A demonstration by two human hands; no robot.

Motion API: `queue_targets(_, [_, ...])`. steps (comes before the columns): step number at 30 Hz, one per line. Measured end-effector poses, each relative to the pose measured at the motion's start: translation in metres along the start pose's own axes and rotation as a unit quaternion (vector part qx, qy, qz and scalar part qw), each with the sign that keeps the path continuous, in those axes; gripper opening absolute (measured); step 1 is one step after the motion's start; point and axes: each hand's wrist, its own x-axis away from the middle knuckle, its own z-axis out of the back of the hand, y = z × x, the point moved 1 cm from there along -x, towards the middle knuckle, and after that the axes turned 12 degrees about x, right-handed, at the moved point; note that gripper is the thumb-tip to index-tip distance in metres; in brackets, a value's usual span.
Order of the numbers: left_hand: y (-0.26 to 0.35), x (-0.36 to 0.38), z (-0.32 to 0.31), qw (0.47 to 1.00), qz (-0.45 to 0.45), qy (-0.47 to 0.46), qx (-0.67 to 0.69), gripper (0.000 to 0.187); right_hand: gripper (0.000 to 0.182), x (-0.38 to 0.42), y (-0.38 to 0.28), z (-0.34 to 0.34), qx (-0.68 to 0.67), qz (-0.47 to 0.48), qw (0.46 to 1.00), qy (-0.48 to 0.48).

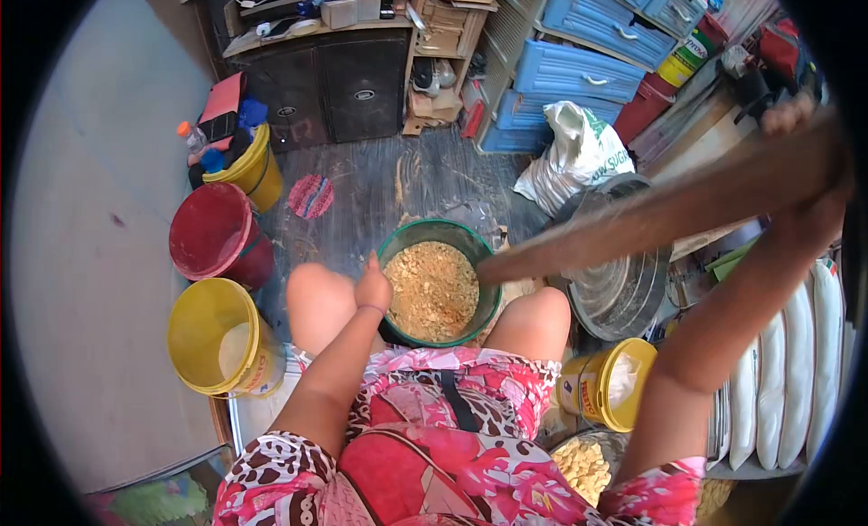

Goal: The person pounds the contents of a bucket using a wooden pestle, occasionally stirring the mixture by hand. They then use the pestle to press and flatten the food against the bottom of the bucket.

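Note:
A green bucket [485, 295] stands on the floor between my knees, filled with crushed yellow-brown grain [432, 289]. My left hand [372, 289] rests on the bucket's near-left rim, fingers closed against it. My right hand [788, 116] is raised at the upper right and grips the top of a long wooden pestle [651, 214]. The pestle slants down to the left, and its lower end reaches the bucket's right rim.
A red bucket [212, 232] and two yellow buckets [217, 336] [256, 169] stand at left. At right are a metal basin [624, 286], a small yellow bucket [604, 381], a bowl of yellow pieces [583, 467] and white packets [796, 372]. A white sack [579, 155], blue drawers [579, 70] and a black cabinet [334, 83] line the back.

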Motion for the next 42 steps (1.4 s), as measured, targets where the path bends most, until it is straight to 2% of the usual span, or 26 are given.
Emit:
queue_targets(4, [-0.005, -0.006, 0.004, 1.0, -0.021, 0.019, -0.005, 0.059, 0.044, -0.055, -0.027, -0.034, 0.112, 0.022, 0.99, 0.078])
queue_targets(8, [-0.005, -0.005, 0.004, 0.999, -0.042, 0.028, -0.011, 0.059, 0.038, -0.065, 0.031, -0.025, 0.172, -0.01, 0.983, 0.065])
queue_targets(10, [0.012, 0.001, 0.015, 1.0, 0.016, -0.016, -0.01, 0.056, 0.036, 0.012, 0.108, 0.002, 0.231, -0.117, 0.966, -0.027])
queue_targets(13, [-0.014, -0.026, 0.0, 0.998, -0.047, -0.034, 0.004, 0.061, 0.046, 0.228, 0.243, -0.178, 0.157, -0.123, 0.966, 0.162])
queue_targets(14, [-0.009, -0.032, 0.003, 0.998, -0.049, -0.026, 0.007, 0.061, 0.049, 0.242, 0.242, -0.194, 0.078, -0.223, 0.944, 0.229])
queue_targets(16, [0.004, -0.05, 0.02, 0.974, -0.055, -0.136, -0.172, 0.069, 0.044, 0.247, 0.249, -0.189, 0.028, -0.286, 0.94, 0.183])
queue_targets(17, [0.026, -0.048, 0.031, 0.974, -0.064, -0.127, -0.177, 0.069, 0.044, 0.246, 0.249, -0.188, 0.022, -0.277, 0.942, 0.191])
queue_targets(19, [0.08, -0.03, 0.033, 0.968, -0.182, -0.126, -0.118, 0.088, 0.041, 0.245, 0.249, -0.18, 0.073, -0.27, 0.95, 0.14])
queue_targets(20, [0.103, -0.024, 0.03, 0.954, -0.237, -0.182, 0.03, 0.096, 0.044, 0.245, 0.245, -0.182, 0.066, -0.266, 0.95, 0.15])
queue_targets(21, [0.126, -0.017, 0.028, 0.913, -0.284, -0.236, 0.176, 0.103, 0.044, 0.245, 0.239, -0.183, 0.067, -0.264, 0.95, 0.151])
queue_targets(23, [0.186, 0.012, 0.036, 0.87, -0.327, -0.266, 0.257, 0.1, 0.046, 0.24, 0.225, -0.181, -0.007, -0.333, 0.937, 0.1])
queue_targets(24, [0.205, 0.017, 0.04, 0.869, -0.329, -0.267, 0.256, 0.1, 0.053, 0.241, 0.225, -0.176, 0.006, -0.355, 0.934, 0.031])
queue_targets(25, [0.223, 0.019, 0.044, 0.83, -0.364, -0.288, 0.309, 0.099, 0.053, 0.24, 0.225, -0.172, 0.008, -0.353, 0.935, 0.034])
queue_targets(27, [0.256, 0.026, 0.057, 0.746, -0.399, -0.333, 0.417, 0.098, 0.061, 0.236, 0.223, -0.169, 0.149, -0.234, 0.961, -0.016])
queue_targets(29, [0.278, 0.021, 0.065, 0.709, -0.454, -0.309, 0.442, 0.098, 0.07, 0.234, 0.207, -0.172, 0.132, -0.218, 0.966, -0.039])
queue_targets(30, [0.285, 0.031, 0.066, 0.711, -0.453, -0.311, 0.44, 0.098, 0.073, 0.24, 0.217, -0.173, 0.194, -0.206, 0.954, -0.097])
queue_targets(31, [0.301, 0.051, 0.074, 0.797, -0.455, -0.183, 0.353, 0.096, 0.076, 0.247, 0.226, -0.173, 0.254, -0.192, 0.935, -0.155])
queue_targets(32, [0.308, 0.063, 0.08, 0.858, -0.443, -0.049, 0.255, 0.093, 0.076, 0.241, 0.212, -0.172, 0.25, -0.193, 0.936, -0.155])
queue_targets(33, [0.308, 0.065, 0.081, 0.859, -0.442, -0.047, 0.253, 0.093, 0.078, 0.234, 0.197, -0.169, 0.263, -0.176, 0.929, -0.189])
queue_targets(35, [0.304, 0.067, 0.083, 0.893, -0.376, -0.01, 0.249, 0.079, 0.08, 0.235, 0.183, -0.17, 0.271, -0.162, 0.921, -0.226])
queue_targets(37, [0.293, 0.058, 0.085, 0.881, -0.405, 0.017, 0.244, 0.073, 0.082, 0.242, 0.178, -0.172, 0.121, -0.173, 0.96, -0.187])
queue_targets(38, [0.281, 0.055, 0.089, 0.86, -0.391, -0.11, 0.309, 0.075, 0.091, 0.255, 0.186, -0.171, 0.073, -0.22, 0.938, -0.259])
queue_targets(39, [0.277, 0.047, 0.095, 0.819, -0.372, -0.231, 0.372, 0.077, 0.091, 0.265, 0.192, -0.17, 0.07, -0.219, 0.938, -0.259])
queue_targets(40, [0.276, 0.043, 0.103, 0.793, -0.333, -0.334, 0.385, 0.073, 0.091, 0.275, 0.191, -0.17, 0.031, -0.274, 0.926, -0.258])
queue_targets(41, [0.272, 0.04, 0.109, 0.795, -0.333, -0.333, 0.383, 0.073, 0.092, 0.286, 0.192, -0.171, -0.007, -0.327, 0.91, -0.256])
queue_targets(42, [0.269, 0.038, 0.112, 0.763, -0.33, -0.385, 0.401, 0.067, 0.087, 0.3, 0.202, -0.174, -0.056, -0.33, 0.912, -0.235])
